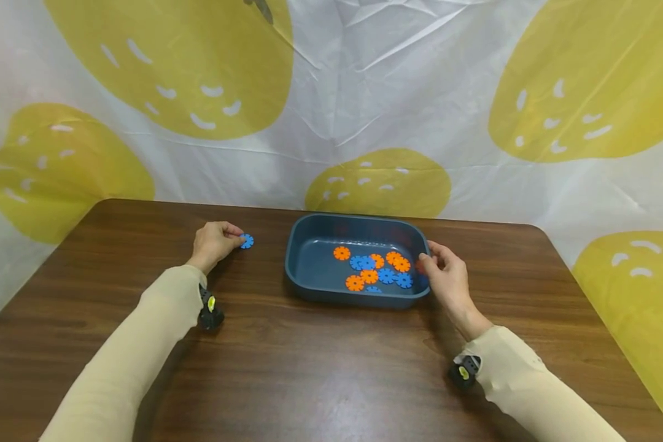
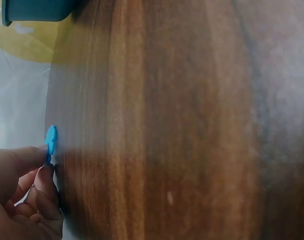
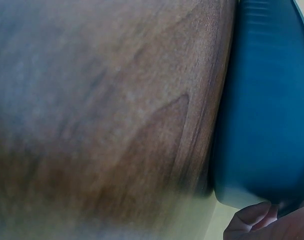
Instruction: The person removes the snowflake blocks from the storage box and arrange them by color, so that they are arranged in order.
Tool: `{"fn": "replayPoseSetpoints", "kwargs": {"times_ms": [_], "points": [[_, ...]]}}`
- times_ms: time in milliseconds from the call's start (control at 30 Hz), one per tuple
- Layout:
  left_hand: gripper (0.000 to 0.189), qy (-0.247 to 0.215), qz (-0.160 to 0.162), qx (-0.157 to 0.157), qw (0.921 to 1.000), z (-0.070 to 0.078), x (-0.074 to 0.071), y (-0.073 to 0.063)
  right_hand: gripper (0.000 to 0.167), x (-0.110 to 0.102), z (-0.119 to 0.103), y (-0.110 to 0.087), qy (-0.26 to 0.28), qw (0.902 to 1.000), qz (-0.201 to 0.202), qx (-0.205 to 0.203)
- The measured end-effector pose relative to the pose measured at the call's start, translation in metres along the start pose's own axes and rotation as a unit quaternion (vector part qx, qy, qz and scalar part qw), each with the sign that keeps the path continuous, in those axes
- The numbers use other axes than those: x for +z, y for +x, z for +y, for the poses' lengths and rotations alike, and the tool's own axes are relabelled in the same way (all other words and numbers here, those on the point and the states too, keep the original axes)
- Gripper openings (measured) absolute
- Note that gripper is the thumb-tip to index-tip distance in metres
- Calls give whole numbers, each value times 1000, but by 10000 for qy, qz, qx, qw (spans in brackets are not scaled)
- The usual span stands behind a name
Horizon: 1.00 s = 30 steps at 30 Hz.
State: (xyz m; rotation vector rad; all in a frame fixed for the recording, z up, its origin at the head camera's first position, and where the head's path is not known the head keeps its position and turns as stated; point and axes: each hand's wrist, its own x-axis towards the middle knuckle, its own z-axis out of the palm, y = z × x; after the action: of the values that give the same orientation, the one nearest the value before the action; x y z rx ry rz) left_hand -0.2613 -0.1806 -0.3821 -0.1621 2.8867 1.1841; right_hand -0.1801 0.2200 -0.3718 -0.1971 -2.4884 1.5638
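Observation:
My left hand [image 1: 212, 244] pinches a blue notched plastic disc [image 1: 247, 241] between thumb and fingers, left of the basin. The left wrist view shows this disc [image 2: 51, 140] nearly edge-on at the fingertips, close to the tabletop. On the other side, my right hand [image 1: 449, 279] grips the right end of a dark blue-grey plastic basin [image 1: 331, 296] by its rim. Inside the basin lie several orange discs [image 1: 341, 253] and several blue discs [image 1: 387, 275], mostly toward its right half. In the right wrist view the basin's outer wall [image 3: 267, 110] hides what is inside.
The basin stands on a brown wood-grain table [image 1: 320, 368] near its back edge. Behind the table hangs a white cloth [image 1: 331, 110] with big yellow fruit shapes. Each wrist wears a small black camera strap [image 1: 209, 310].

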Motion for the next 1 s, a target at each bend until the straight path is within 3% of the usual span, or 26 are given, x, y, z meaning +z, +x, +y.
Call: {"fn": "replayPoseSetpoints", "kwargs": {"times_ms": [667, 867, 1000], "points": [[20, 191, 316, 349, 9987, -5, 5, 0, 40, 2, -1, 0, 199, 9998, 0, 95], [24, 22, 265, 399, 9988, -7, 4, -2, 40, 2, -1, -1, 171, 9998, -29, 121], [26, -257, 335, 629, 9971, 0, 3, -2, 40, 1, -1, -1, 172, 9998, -2, 92]]}}
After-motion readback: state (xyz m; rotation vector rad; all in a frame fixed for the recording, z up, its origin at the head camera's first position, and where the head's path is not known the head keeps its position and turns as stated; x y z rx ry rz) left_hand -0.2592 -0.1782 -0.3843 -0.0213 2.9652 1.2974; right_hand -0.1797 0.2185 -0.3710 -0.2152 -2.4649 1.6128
